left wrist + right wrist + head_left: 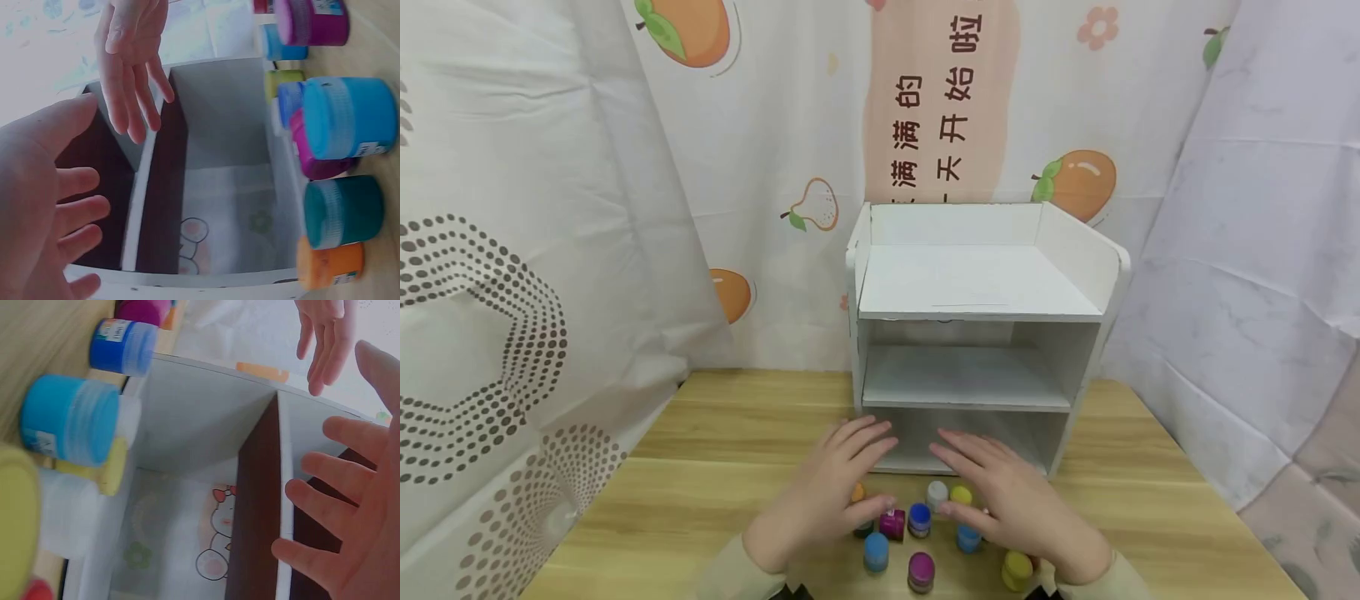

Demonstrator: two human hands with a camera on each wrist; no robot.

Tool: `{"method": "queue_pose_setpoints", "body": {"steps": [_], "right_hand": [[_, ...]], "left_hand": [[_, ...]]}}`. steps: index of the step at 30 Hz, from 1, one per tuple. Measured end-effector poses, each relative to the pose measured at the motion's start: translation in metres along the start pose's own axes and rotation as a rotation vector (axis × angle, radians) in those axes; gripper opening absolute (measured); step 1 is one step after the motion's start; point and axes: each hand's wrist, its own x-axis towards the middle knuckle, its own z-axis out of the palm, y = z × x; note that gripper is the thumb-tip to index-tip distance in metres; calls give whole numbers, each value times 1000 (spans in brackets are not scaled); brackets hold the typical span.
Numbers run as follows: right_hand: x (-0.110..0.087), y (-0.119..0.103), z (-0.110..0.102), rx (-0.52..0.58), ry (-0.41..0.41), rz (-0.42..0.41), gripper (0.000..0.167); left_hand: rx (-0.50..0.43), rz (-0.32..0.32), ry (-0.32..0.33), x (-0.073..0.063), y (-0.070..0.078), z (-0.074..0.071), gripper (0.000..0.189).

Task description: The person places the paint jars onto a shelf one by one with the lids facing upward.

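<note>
My left hand [827, 483] is held over the table with fingers relaxed and apart, holding nothing. Opposite it, my right hand [1015, 500] hovers in the same way, palm turned inward and empty. Small paint jars sit below and between them: a purple jar [892, 524] on its side, a dark blue jar [920, 520], a light blue jar [876, 552], another purple jar [921, 572], a yellow jar [1017, 571] and a white jar [937, 495]. In the left wrist view, a dark green jar [344, 211] and an orange jar [331, 261] stand side by side.
Just beyond the hands stands a white shelf unit [977, 279] with a railed top and two compartments under it. It rests on a wood-grain table [760, 417]. A printed curtain [775, 125] hangs behind, and more cloth [1247, 250] borders the right side.
</note>
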Motion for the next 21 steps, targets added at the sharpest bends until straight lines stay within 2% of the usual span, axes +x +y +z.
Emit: {"method": "queue_pose_setpoints", "body": {"steps": [7, 15, 18, 21], "right_hand": [[11, 0, -14, 47, 178, -58, 55], [22, -3, -29, 254, 403, -98, 36], [25, -2, -33, 303, 459, -95, 33], [25, -1, -36, 310, 496, -81, 31]], "left_hand": [[-14, 134, 310, 18, 0, -12, 44], [-112, 259, 609, 42, 0, -20, 28], [-171, 242, 690, 48, -3, -20, 26], [-254, 143, 730, 50, -7, -19, 23]]}}
